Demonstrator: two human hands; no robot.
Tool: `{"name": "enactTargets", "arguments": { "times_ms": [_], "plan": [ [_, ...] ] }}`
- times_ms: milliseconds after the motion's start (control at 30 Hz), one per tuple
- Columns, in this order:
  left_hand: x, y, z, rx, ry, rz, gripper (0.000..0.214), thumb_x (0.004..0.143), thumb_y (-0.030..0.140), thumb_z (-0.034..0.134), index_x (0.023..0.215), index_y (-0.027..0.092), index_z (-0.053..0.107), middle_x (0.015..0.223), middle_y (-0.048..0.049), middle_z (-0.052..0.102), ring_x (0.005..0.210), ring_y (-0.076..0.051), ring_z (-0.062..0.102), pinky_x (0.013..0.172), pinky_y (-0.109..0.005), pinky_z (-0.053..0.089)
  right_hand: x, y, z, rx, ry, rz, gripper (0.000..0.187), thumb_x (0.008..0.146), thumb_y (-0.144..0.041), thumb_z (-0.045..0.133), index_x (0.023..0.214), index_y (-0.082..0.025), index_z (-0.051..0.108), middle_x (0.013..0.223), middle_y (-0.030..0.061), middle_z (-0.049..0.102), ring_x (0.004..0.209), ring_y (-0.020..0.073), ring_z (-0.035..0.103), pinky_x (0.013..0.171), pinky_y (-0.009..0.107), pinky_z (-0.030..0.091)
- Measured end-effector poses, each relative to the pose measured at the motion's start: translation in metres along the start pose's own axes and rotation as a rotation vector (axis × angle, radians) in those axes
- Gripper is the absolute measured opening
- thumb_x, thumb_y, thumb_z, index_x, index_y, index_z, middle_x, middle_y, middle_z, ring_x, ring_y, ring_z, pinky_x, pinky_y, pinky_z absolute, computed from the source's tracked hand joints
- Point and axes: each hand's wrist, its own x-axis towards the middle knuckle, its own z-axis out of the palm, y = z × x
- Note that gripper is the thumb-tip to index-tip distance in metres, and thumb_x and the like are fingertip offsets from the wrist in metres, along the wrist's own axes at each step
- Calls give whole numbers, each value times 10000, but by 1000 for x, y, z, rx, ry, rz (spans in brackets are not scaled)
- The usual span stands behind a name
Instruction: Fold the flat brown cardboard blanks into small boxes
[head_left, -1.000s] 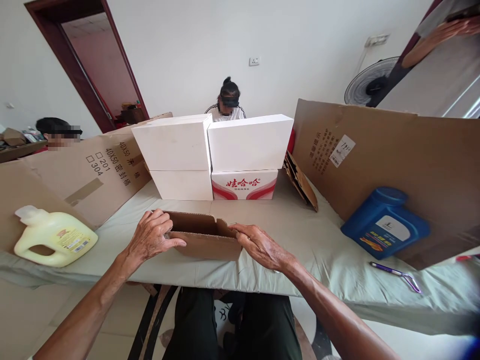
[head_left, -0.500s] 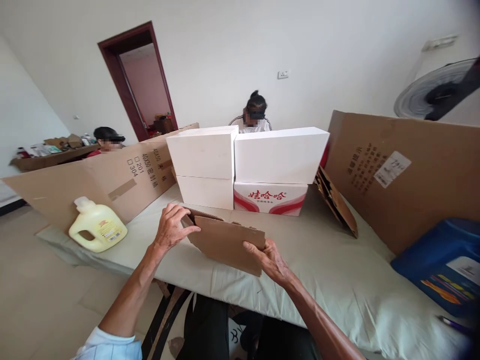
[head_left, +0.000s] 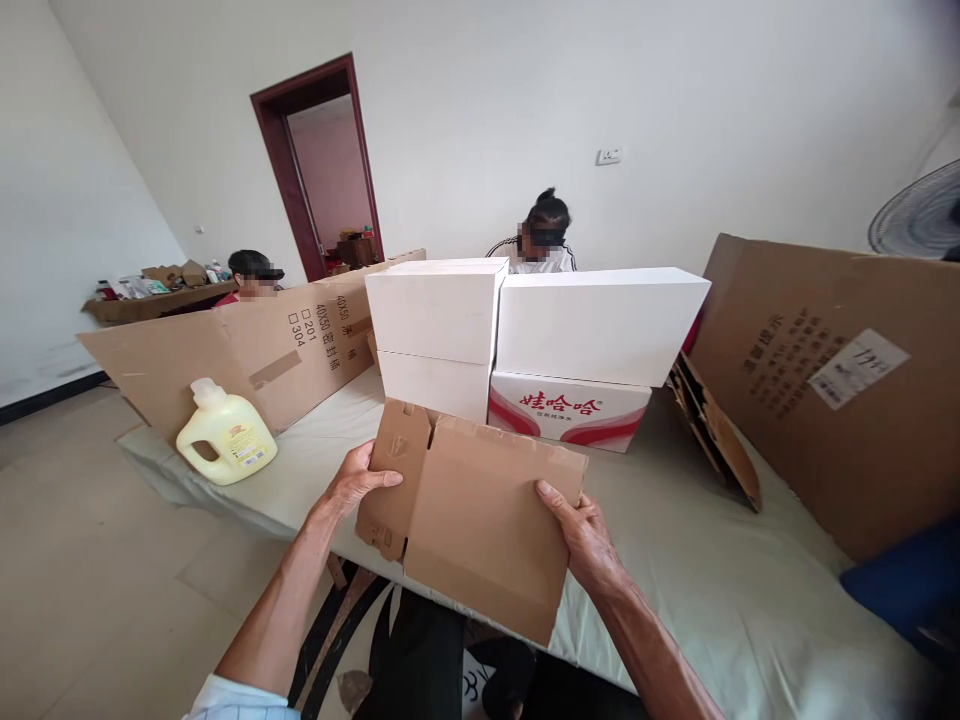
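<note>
Between my hands a flat piece of brown cardboard (head_left: 487, 520) is held tilted up over the table's front edge. It has a creased flap with notches on its left side. My left hand (head_left: 360, 482) grips that flap, thumb on the near face and fingers behind. My right hand (head_left: 585, 530) pinches the right edge in the same way, its fingers partly hidden by the board. Just beyond the cardboard stand stacked white boxes (head_left: 600, 325), and the lower right one is a white and red printed box (head_left: 570, 410).
A pale yellow jug (head_left: 232, 440) stands on the cloth-covered table (head_left: 645, 560) at left. Large cardboard panels (head_left: 300, 340) flank both sides. Folded cardboard (head_left: 716, 435) leans at right, near a blue container (head_left: 907, 580). Two people sit beyond, and a fan (head_left: 919, 215) is at far right.
The cardboard has turned its broad face up toward me, and its left flap is now spread out flat. My left hand has shifted onto the flap. The view has swung left.
</note>
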Motion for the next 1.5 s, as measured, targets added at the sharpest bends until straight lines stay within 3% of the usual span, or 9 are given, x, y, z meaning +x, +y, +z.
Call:
{"name": "enactTargets", "arguments": {
  "times_ms": [100,233,367,500,700,900,1067,1333,1500],
  "plan": [
    [-4,-7,2,13,81,-52,721,554,440,1002,1154,120,763,1113,-167,854,988,-355,814,856,-462,670,-5,13,-7,0,-56,31,621,693,-719,925,980,-183,799,986,150,844,826,344,811,733,425,661],
    [-1,-2,7,53,186,-66,699,543,423,1006,1130,132,761,1085,-138,865,968,-338,818,836,-431,673,-15,39,-17,13,-176,39,567,716,-640,953,1029,-186,822,1053,129,850,953,336,814,891,457,655],
    [-14,-3,10,30,33,-80,796,644,599,958,1240,120,738,1192,-182,848,1080,-379,815,937,-491,678,-36,49,-27,90,-189,18,548,766,-595,940,1130,-200,831,1106,112,847,1036,321,803,990,474,624],
    [-19,-34,-2,-10,-88,-257,801,662,668,947,1266,179,752,1248,-150,844,1217,-429,777,976,-521,687,-54,48,-35,166,-148,-38,595,745,-596,950,1161,-190,821,1120,107,837,1068,321,791,1032,499,604],
    [-4,-63,-7,119,32,-342,904,567,758,959,1263,233,721,1126,-72,871,1197,-439,783,950,-526,712,-69,52,-51,144,-238,-74,620,749,-648,937,1139,-181,821,1101,85,826,1120,303,776,1082,485,578],
    [-7,-50,4,179,-55,-310,922,516,742,968,1248,241,712,1222,-83,853,1228,-436,769,959,-509,718,-85,53,-59,141,-245,-126,613,818,-666,885,1176,-172,823,1097,82,822,1070,281,784,983,412,615],
    [6,-46,10,465,34,-237,825,567,781,883,1168,233,744,1166,-104,865,1166,-449,792,862,-489,738,-90,58,-61,55,-328,-224,588,884,-653,839,1219,-170,817,1159,85,816,1075,254,777,951,365,615],
    [4,-51,21,25,-138,-440,982,486,727,996,1281,222,720,1157,-125,866,1147,-473,790,861,-571,727,-117,42,-81,110,-304,-129,583,832,-628,887,1212,-190,829,1150,87,826,1044,266,793,971,399,613],
    [15,-41,57,141,-243,-274,782,461,795,959,967,233,757,1045,-105,869,1040,-397,815,864,-463,716,-135,28,-101,39,-184,-140,540,855,-620,866,1136,-159,842,998,80,833,922,235,792,844,338,618]
  ]
}}
